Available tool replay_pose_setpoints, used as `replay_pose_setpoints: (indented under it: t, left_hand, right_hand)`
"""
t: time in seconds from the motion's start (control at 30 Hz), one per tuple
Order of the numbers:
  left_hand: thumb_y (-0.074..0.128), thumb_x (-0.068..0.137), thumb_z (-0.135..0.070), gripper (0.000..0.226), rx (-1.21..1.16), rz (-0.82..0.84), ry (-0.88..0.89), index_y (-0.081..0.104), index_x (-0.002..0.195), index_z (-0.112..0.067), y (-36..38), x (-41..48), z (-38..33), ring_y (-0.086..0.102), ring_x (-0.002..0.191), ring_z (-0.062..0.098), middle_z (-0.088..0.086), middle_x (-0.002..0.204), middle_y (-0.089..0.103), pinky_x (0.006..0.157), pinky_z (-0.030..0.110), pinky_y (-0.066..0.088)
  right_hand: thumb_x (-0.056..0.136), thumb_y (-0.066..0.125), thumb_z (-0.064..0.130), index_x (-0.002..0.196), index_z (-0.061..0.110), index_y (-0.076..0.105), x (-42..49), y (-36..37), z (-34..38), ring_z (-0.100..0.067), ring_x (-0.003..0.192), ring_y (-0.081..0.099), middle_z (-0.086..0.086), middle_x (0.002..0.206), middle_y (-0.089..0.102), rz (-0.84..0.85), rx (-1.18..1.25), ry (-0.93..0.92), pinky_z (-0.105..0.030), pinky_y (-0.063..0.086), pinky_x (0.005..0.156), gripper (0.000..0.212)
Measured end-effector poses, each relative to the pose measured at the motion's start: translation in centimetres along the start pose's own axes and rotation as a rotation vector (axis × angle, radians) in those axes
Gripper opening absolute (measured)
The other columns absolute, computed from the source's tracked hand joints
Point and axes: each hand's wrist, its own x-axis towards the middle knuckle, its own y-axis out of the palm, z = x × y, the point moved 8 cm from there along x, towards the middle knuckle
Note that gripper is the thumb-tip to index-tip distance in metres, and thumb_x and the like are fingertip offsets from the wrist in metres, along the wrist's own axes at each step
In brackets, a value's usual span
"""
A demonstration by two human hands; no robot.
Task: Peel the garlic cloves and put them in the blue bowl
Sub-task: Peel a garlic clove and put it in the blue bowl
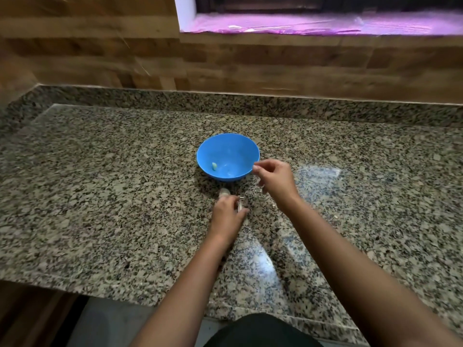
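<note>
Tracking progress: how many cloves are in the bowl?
1: a peeled clove lies low on the left inside of the bowl. The near wall may hide others.

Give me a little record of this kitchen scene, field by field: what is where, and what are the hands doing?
surface: speckled granite counter
bowl: blue bowl, upright, mid-counter
in bowl: one pale peeled clove
on counter: garlic piece just in front of the bowl
left hand: low by that piece, fingers curled; blurred, hold unclear
right hand: at the bowl's right rim, fingertips pinched; contents unclear
scrap: small pale bit to the right
</note>
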Motion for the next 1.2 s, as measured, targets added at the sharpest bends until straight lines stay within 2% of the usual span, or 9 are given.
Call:
replay_pose_setpoints:
  t: [0.23,0.33,0.4,0.57,0.73,0.83,0.97,1.07,1.2]
  left_hand:
    - [0.058,0.09,-0.014,0.015,0.007,0.022,-0.043,0.064,0.102,-0.006,1.3,0.5,0.7,0.056,0.093,0.022,0.012,0.109,0.058,0.079,0.022,0.038]
    - [0.065,0.086,-0.011,0.003,-0.479,0.021,-0.209,0.063,0.088,-0.01,1.8,-0.3,1.9,0.062,0.075,0.02,0.009,0.087,0.066,0.066,0.024,0.049]
    - [0.065,0.085,-0.005,0.004,-0.893,0.063,-0.336,0.062,0.083,-0.007,2.7,-1.1,1.7,0.062,0.065,0.014,0.008,0.078,0.066,0.058,0.02,0.051]
    - [0.065,0.082,0.0,0.007,-1.142,0.087,-0.384,0.064,0.078,-0.005,3.3,-1.9,0.3,0.061,0.059,0.01,0.002,0.068,0.067,0.054,0.016,0.05]
    - [0.063,0.083,-0.008,0.003,-1.312,0.157,-0.44,0.065,0.082,-0.006,4.6,-2.2,-0.7,0.057,0.057,0.009,0.002,0.071,0.068,0.053,0.021,0.045]
    - [0.064,0.087,-0.023,0.013,-0.89,0.129,-0.247,0.068,0.091,-0.011,3.5,-1.6,-0.4,0.053,0.067,0.011,0.003,0.088,0.064,0.059,0.018,0.042]
    - [0.041,0.096,-0.044,0.042,0.071,0.169,0.164,0.05,0.133,-0.026,3.7,-2.5,-0.7,0.036,0.13,0.016,-0.004,0.138,0.045,0.105,0.034,0.028]
    - [0.023,0.098,-0.051,0.058,0.394,0.282,0.305,0.013,0.149,-0.026,5.8,-4.0,-0.5,0.001,0.145,0.012,-0.008,0.157,0.008,0.115,0.036,0.0]
    - [0.015,0.098,-0.052,0.061,0.496,0.276,0.345,0.002,0.15,-0.023,6.1,-4.4,-0.4,-0.008,0.145,0.011,-0.006,0.158,-0.003,0.115,0.035,-0.005]
  right_hand:
    - [0.09,0.057,0.008,0.095,0.005,0.063,-4.4,-0.5,-5.6,-0.011,0.058,0.051,-0.009,0.085,0.065,0.09,0.028,0.244,-0.018,0.043,0.045,0.008]
    - [0.088,0.06,0.009,0.106,0.0,0.064,-5.5,-0.1,-6.6,-0.018,0.061,0.059,-0.014,0.092,0.069,0.139,0.112,0.291,-0.023,0.05,0.051,0.02]
    - [0.086,0.063,0.009,0.106,0.003,0.067,-6.0,0.3,-6.6,-0.032,0.077,0.065,-0.015,0.096,0.071,0.175,0.142,0.28,-0.036,0.055,0.071,0.021]
    - [0.085,0.064,0.005,0.093,0.005,0.071,-6.7,-0.3,-5.3,-0.011,0.053,0.052,-0.01,0.078,0.07,0.122,0.202,0.218,-0.018,0.042,0.045,0.011]
    - [0.082,0.067,0.006,0.089,0.003,0.069,-6.7,-1.1,-4.8,-0.013,0.063,0.059,-0.007,0.075,0.068,0.071,0.209,0.174,-0.025,0.051,0.061,0.008]
    - [0.083,0.066,0.007,0.088,0.005,0.067,-6.5,-2.3,-5.4,-0.016,0.07,0.059,-0.008,0.079,0.066,0.07,0.115,0.196,-0.029,0.053,0.072,0.006]
    - [0.085,0.061,0.004,0.088,0.006,0.064,-6.5,-3.7,-6.9,-0.017,0.074,0.062,-0.01,0.085,0.065,0.156,-0.144,0.239,-0.026,0.054,0.072,0.004]
    - [0.084,0.063,0.007,0.086,0.008,0.064,-6.3,-3.7,-7.1,-0.02,0.082,0.066,-0.009,0.087,0.068,0.196,-0.397,0.195,-0.031,0.056,0.076,0.002]
    - [0.08,0.069,0.008,0.082,0.005,0.066,-5.7,-3.7,-6.8,-0.016,0.074,0.065,-0.007,0.08,0.068,0.197,-0.525,0.216,-0.024,0.053,0.063,0.005]
